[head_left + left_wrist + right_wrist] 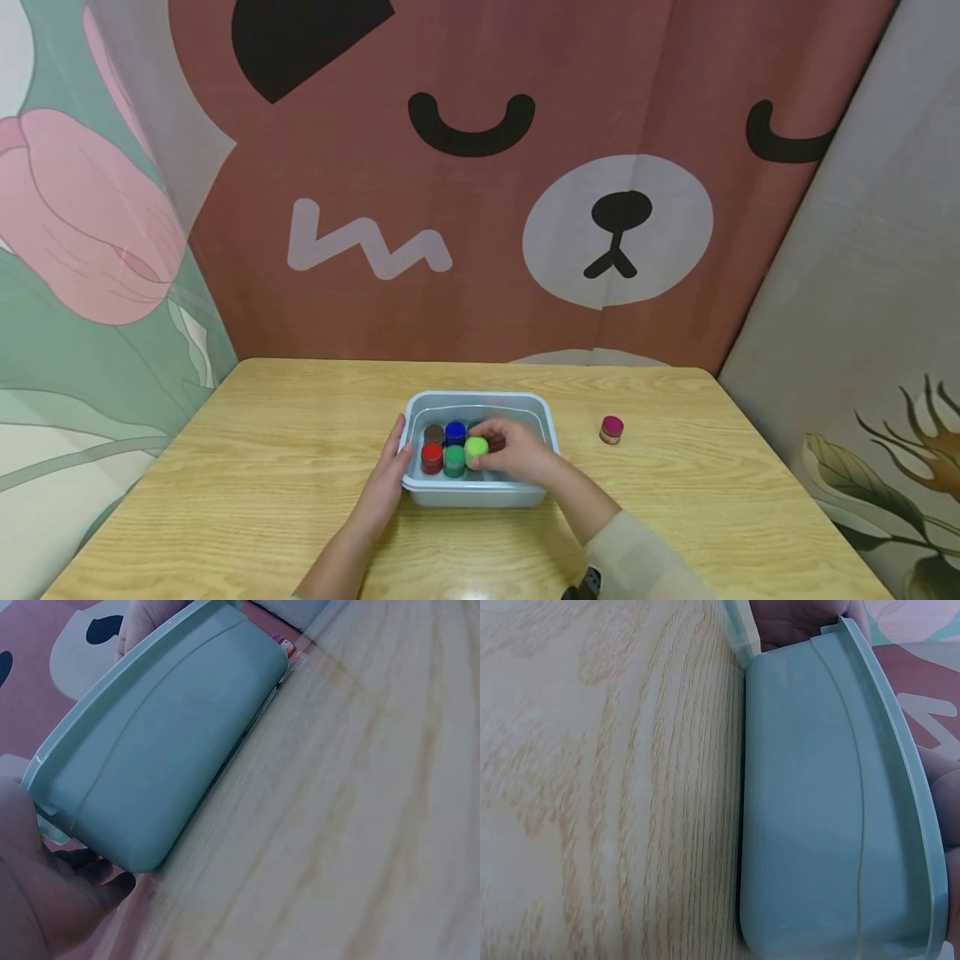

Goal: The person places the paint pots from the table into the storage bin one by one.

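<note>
A pale blue-grey plastic bin (480, 497) stands on the table with several small round jars inside. My left hand (386, 475) holds the bin's left side, thumb at the rim and fingers along the outside wall. Inside the bin, my right hand (513, 450) pinches a lime-green jar (476, 450) between thumb and fingers. Beside it are a green jar (454, 461) and a red jar (431, 457). Behind these sit a blue jar (455, 432) and a brown jar (433, 433). Another dark jar is mostly hidden behind my right fingers.
A magenta-lidded jar (612, 429) stands on the wooden table (300, 433) to the right of the bin. Behind the table hangs a curtain (480, 317) with a bear's face. More patterned cloth hangs on both sides.
</note>
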Demonstrator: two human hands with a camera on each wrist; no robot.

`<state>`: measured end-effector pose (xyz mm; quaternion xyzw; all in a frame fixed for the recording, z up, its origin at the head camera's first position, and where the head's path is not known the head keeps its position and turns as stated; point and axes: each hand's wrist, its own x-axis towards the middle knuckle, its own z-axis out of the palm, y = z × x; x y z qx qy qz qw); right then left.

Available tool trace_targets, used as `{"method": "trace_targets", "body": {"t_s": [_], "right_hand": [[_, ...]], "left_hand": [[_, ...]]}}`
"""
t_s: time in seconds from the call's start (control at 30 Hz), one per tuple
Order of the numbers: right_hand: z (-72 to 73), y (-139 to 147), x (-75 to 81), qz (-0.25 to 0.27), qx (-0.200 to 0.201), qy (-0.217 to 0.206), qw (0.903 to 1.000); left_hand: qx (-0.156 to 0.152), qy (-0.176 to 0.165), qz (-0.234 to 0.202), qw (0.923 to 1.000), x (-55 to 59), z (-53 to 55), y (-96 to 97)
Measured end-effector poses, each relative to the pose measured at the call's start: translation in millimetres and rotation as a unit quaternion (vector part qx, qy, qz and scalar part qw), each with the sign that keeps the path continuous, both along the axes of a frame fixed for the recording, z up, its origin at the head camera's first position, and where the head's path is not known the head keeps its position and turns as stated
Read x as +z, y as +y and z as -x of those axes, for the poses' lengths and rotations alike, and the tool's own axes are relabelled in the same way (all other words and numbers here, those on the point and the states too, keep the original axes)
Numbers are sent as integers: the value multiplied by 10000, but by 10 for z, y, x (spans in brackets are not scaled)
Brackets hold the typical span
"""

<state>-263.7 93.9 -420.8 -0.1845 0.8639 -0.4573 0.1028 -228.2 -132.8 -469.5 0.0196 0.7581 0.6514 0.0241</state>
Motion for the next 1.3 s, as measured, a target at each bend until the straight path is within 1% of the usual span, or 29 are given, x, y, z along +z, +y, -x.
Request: {"method": "trace_targets", "body": {"t_s": [0.2, 0.37, 0.6, 0.87, 1.3], "right_hand": [[13, -11, -1, -192, 66, -157, 9997], [32, -23, -25, -283, 127, -165, 9994], [53, -39, -39, -339, 172, -181, 9991], [39, -41, -19, -431, 180, -287, 9985], [41, -49, -2, -412, 263, -423, 9979]], "left_hand": [[7, -27, 48, 10000, -3, -1, -7], [15, -56, 71, 10000, -1, -2, -10], [25, -28, 118, 9999, -4, -5, -5], [16, -8, 121, 9999, -8, -5, -3], [-1, 1, -5, 10000, -7, -1, -2]]}}
